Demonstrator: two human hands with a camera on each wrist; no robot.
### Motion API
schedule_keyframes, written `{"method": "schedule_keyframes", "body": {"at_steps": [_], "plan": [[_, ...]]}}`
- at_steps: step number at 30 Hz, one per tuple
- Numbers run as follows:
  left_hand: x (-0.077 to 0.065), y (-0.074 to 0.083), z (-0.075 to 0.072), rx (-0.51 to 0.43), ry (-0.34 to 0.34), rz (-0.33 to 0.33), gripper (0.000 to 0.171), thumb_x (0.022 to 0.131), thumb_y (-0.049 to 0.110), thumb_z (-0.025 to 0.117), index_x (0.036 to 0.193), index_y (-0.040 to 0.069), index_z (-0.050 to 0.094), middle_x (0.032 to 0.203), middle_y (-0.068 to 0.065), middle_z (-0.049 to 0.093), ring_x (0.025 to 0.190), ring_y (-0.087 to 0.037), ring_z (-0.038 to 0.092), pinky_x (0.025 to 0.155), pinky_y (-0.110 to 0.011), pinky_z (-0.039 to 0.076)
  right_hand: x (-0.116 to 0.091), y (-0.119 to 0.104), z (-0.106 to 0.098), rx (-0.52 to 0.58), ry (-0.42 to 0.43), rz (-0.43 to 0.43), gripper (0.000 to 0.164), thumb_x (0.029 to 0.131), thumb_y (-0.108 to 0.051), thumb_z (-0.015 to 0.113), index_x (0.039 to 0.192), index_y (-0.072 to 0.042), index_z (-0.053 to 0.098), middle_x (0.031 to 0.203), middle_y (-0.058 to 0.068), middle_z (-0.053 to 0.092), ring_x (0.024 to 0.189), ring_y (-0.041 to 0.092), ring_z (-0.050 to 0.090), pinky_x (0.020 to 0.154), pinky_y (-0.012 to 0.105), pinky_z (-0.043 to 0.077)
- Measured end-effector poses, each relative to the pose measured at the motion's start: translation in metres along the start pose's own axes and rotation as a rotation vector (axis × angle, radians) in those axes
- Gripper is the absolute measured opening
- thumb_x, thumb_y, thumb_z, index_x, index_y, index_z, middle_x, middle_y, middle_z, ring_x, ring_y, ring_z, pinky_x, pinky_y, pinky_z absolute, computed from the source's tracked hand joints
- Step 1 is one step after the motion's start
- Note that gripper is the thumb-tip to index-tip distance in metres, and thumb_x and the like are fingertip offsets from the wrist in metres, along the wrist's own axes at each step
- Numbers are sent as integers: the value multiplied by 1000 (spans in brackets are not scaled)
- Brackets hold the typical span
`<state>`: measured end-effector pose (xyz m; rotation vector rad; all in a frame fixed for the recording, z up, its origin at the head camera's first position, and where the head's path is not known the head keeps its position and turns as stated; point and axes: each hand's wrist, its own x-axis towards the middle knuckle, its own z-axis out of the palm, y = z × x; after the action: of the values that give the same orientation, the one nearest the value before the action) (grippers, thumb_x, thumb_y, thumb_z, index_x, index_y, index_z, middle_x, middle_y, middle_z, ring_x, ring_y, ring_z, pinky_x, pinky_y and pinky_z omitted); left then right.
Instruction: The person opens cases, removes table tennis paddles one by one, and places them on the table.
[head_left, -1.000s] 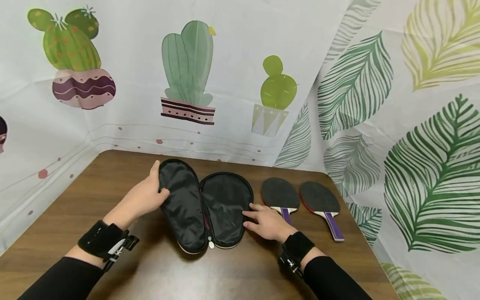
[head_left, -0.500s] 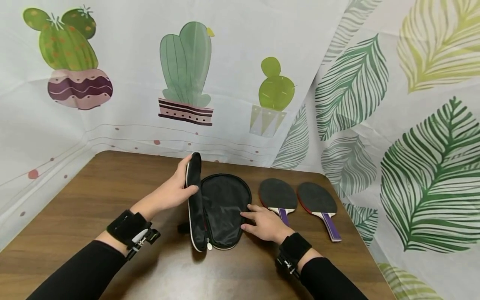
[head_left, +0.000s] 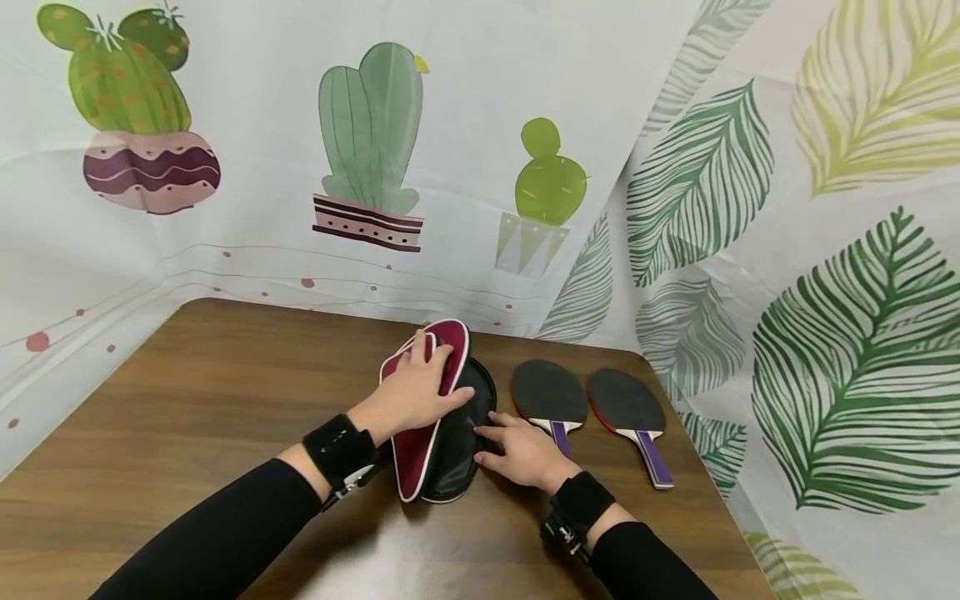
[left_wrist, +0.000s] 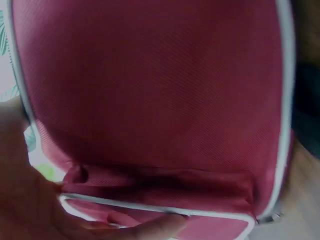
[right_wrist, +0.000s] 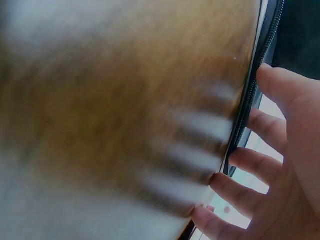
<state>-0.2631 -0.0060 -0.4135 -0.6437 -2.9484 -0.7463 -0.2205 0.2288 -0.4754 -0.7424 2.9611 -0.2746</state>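
A table tennis bat case lies unfolded on the table, its dark red outer half (head_left: 415, 467) tilted over the black lined half (head_left: 457, 446). My left hand (head_left: 408, 396) rests on the red side, fingers spread over it and the thumb reaching past its right edge. White piping borders the red fabric (left_wrist: 160, 90) in the left wrist view, with a small pocket (left_wrist: 215, 225) under the fingers. My right hand (head_left: 525, 450) touches the black half's right rim with its fingertips. Close up in the right wrist view, those fingers stand along the black zip (right_wrist: 262, 60).
Two table tennis bats with dark faces and purple handles lie right of the case, one bat (head_left: 550, 392) close behind my right hand and the other bat (head_left: 626, 400) farther right. The brown table (head_left: 187, 417) meets a printed cloth (head_left: 262, 167) at the back.
My left hand has swung the case's left half up and over to the right, so its red outside now shows. The right hand has stayed at the rim.
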Motion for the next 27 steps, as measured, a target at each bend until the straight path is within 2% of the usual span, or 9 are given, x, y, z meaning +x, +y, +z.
{"method": "schedule_keyframes", "body": {"at_steps": [3,6,10,15,19,22,27], "plan": [[6,9,7,44,-83,23,80,91,68,55,153,20,38,165,-27,9,141,-56,30,98,-73,40,-1,1,2,-2,18,-12,49,98,-47,59,139,-20,62,151,15,49,135,32,51,109,49,43],[10,12,14,58,-156,62,72,90,62,62,149,24,45,165,-25,9,143,-58,25,100,-73,38,-1,2,2,1,35,-23,48,98,-45,61,137,-19,63,149,16,51,133,33,53,107,49,45],[12,13,25,82,-208,103,70,87,53,73,145,25,49,165,-26,10,142,-62,21,102,-74,35,0,3,2,4,44,-28,46,97,-46,61,136,-19,65,147,15,53,132,32,54,107,49,45],[9,16,41,184,-283,100,73,87,53,72,149,25,48,166,-25,8,144,-62,14,106,-69,35,2,4,3,-3,48,-42,43,97,-46,62,130,-20,69,144,12,56,131,29,56,106,47,47],[7,18,48,259,-307,82,72,90,53,68,152,26,45,166,-24,8,145,-61,12,109,-62,38,3,4,4,-23,56,-52,43,97,-46,61,132,-20,67,145,10,56,133,26,54,106,45,47],[2,17,49,256,-297,85,66,92,51,66,151,26,47,166,-22,12,146,-58,12,110,-62,37,3,5,4,-11,50,-55,46,98,-45,60,134,-18,66,147,13,54,136,26,52,108,44,45],[-23,8,45,240,-280,133,53,96,42,65,142,18,57,162,-19,26,147,-51,22,112,-65,31,-3,11,3,40,-13,-41,51,104,-42,51,144,-12,56,152,17,46,143,32,42,114,47,38]]}}
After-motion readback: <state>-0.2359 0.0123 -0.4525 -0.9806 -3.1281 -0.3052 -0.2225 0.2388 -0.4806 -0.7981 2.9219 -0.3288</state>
